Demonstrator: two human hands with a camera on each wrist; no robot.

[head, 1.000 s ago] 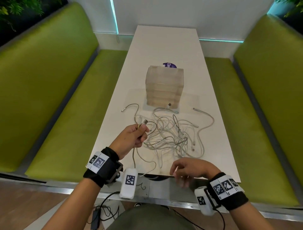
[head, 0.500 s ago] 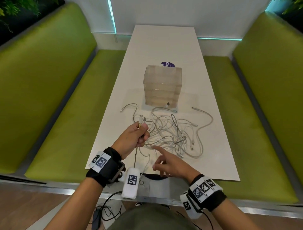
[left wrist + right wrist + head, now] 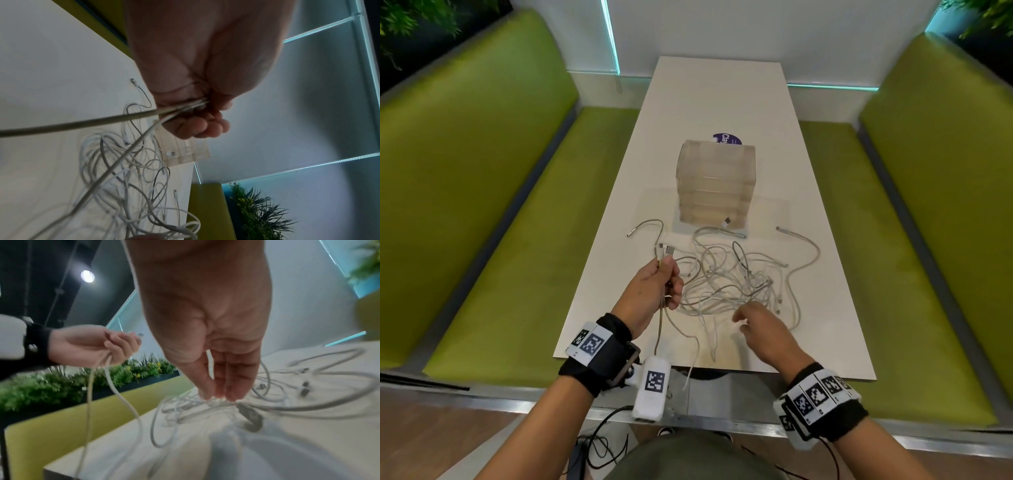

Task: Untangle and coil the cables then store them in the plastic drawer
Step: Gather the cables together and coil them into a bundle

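Observation:
A tangle of white and grey cables (image 3: 729, 284) lies on the white table (image 3: 722, 96), in front of a translucent plastic drawer unit (image 3: 715, 185) with its drawers closed. My left hand (image 3: 661, 284) is raised at the tangle's left and grips two cable ends, whose plugs (image 3: 666, 250) stick up above the fist. In the left wrist view the cables (image 3: 123, 178) run down from the curled left hand (image 3: 197, 113). My right hand (image 3: 746, 320) is at the tangle's near side. Its straight fingers (image 3: 218, 392) point down with their tips on the strands (image 3: 287, 394).
Green benches (image 3: 482, 205) (image 3: 928, 222) run along both long sides of the table. A purple sticker (image 3: 726, 138) shows behind the drawer unit. Loose plug ends lie at the left (image 3: 631, 234) and right (image 3: 780, 229). One cable (image 3: 690, 373) hangs over the near edge.
My right hand has moved from the table's near edge forward to the near side of the tangle. My left hand has kept its hold on the cable ends, hardly moving.

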